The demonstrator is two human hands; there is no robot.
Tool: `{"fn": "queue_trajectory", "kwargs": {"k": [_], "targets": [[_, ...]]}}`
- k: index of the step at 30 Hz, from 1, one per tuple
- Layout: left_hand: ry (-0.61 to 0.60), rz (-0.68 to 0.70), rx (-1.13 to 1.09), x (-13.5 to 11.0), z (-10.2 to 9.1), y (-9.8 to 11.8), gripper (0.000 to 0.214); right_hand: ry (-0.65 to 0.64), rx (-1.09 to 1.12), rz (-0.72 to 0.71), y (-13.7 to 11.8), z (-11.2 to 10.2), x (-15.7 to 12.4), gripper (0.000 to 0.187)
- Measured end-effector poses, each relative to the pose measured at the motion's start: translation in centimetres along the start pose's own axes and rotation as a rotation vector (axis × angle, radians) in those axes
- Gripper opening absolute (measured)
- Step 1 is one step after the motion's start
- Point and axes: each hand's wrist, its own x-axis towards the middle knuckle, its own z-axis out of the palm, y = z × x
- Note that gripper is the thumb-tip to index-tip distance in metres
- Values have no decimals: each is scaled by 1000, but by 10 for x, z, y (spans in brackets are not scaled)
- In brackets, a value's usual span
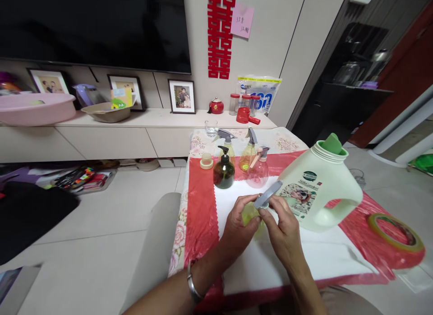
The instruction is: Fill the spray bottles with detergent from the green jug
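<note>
My left hand (238, 224) is wrapped round a translucent yellow spray bottle (249, 212). My right hand (283, 227) has its fingers closed on the bottle's grey spray head (269, 195), at the collar. The bottle is partly hidden by both hands. Beyond them stand a dark green pump bottle (223, 174), a pink spray bottle (257, 174) and two yellowish spray bottles, one with its grey trigger (252, 135) tilted up. To the right of my hands is a big pale green detergent jug (324, 188), uncapped, with a green piece (332, 143) in its mouth.
A cream cap (206, 161) and a small glass cup (211, 128) lie toward the table's far side. White cloth (270, 265) covers red plastic sheeting (201, 215). A tape roll (395, 232) rests at the right. Behind runs a low cabinet (128, 141).
</note>
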Motion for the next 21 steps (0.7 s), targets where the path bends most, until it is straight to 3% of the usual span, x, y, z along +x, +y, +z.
{"fn": "queue_trajectory", "kwargs": {"k": [13, 21], "targets": [[55, 38, -30, -4, 3, -11, 41, 207, -39, -7, 6, 22, -11, 21], [58, 22, -16, -3, 3, -9, 39, 311, 141, 118, 13, 37, -24, 30]]}}
